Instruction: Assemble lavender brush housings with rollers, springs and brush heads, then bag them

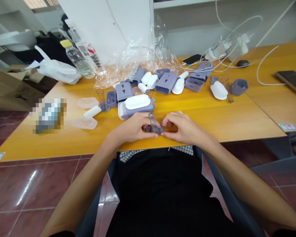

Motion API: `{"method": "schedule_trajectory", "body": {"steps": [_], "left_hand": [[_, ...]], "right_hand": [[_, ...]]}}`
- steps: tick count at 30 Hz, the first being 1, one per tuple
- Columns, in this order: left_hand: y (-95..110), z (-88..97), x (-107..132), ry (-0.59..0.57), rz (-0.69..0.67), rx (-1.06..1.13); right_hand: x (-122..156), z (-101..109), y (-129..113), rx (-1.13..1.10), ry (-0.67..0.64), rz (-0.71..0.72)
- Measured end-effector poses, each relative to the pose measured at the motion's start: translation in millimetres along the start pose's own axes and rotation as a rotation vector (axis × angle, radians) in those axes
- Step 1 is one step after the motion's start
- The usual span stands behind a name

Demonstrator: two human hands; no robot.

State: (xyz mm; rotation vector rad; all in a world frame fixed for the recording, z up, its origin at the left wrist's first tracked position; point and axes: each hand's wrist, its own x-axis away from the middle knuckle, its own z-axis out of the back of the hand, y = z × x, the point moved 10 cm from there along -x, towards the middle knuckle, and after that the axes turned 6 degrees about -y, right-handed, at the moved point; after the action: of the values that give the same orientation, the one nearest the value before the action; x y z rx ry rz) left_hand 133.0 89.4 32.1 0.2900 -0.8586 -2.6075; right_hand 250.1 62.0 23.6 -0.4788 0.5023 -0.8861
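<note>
My left hand (132,127) and my right hand (184,128) meet at the near edge of the wooden table (236,115). Both pinch a small purple plastic base (155,130) from either side. A metal spring (152,119) stands up from that base between my fingers. Just beyond my hands lies a purple case with a white ribbed top (136,104).
Several purple housings (166,82), white caps (218,90) and loose springs (101,95) are scattered across the table's middle. Clear plastic wrap (138,56) and a water bottle (76,59) stand behind. Phones (292,82), a charger with cables (236,49) sit right.
</note>
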Motion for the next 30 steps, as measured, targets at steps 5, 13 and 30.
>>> {"method": "schedule_trajectory", "body": {"steps": [5,13,30], "left_hand": [[-3.2,2.1,1.1,0.014,0.013,-0.010],[-6.7,3.8,3.1,0.009,0.021,0.028],[-6.1,1.3,1.9,0.031,0.075,0.013]], "right_hand": [[-0.2,0.4,0.2,-0.002,0.011,-0.002],[1.6,0.5,0.0,-0.005,0.030,0.013],[3.5,2.6,0.3,0.049,0.073,-0.002]]}}
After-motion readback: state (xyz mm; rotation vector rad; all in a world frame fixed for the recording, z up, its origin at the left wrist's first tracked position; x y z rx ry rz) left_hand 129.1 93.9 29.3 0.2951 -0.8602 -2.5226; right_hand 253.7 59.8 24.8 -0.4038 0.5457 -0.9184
